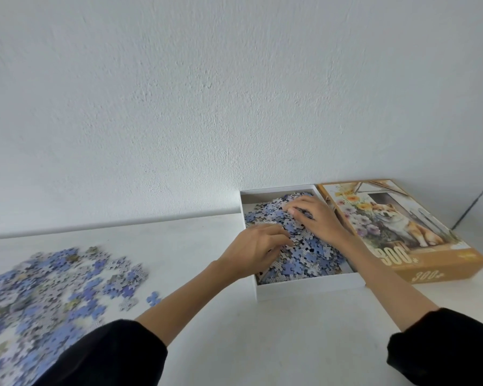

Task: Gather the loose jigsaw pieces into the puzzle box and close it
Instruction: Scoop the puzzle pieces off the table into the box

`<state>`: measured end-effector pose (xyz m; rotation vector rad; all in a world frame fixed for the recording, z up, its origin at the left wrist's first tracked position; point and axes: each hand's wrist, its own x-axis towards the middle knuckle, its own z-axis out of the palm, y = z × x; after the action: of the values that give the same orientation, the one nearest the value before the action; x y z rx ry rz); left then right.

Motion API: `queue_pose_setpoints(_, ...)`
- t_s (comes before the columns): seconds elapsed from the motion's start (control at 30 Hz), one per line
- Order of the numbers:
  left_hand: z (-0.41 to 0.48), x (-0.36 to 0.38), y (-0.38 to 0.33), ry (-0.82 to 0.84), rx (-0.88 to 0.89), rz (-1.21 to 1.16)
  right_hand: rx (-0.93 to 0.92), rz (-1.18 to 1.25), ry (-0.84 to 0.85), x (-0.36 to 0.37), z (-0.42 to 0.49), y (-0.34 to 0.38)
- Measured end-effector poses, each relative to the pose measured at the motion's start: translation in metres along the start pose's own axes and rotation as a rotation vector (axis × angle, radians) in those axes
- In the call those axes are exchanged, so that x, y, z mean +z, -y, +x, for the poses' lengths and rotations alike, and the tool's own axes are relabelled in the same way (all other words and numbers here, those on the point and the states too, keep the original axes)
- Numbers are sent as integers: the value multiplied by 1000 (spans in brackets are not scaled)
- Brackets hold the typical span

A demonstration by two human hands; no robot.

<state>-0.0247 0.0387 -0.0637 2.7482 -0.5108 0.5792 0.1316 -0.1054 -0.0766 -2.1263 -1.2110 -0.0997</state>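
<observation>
The white puzzle box tray (310, 286) stands open on the white table, heaped with blue and grey jigsaw pieces (307, 254). My left hand (255, 249) reaches over the tray's left wall and rests on the heap, fingers loosely bent among the pieces. My right hand (315, 218) lies palm down on the far part of the heap, fingers spread over it. The box lid (402, 227), printed with a dog and flowers, lies face up right beside the tray. A large spread of loose pieces (48, 291) covers the table at the left.
A white wall runs behind the table, close to the tray and the lid. One single blue piece (153, 298) lies apart between the loose spread and the tray. Bare table (262, 344) shows in front of the tray between my forearms.
</observation>
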Motion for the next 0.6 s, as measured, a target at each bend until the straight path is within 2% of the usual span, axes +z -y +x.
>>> queue_pose_setpoints(0.17, -21, -25, -2, -26, 32, -66, -7, 77, -100, 2, -4, 32)
queue_pose_setpoints(0.6, -128, -97, 19, -22, -110, -159, -140, 213, -33, 55, 1, 153)
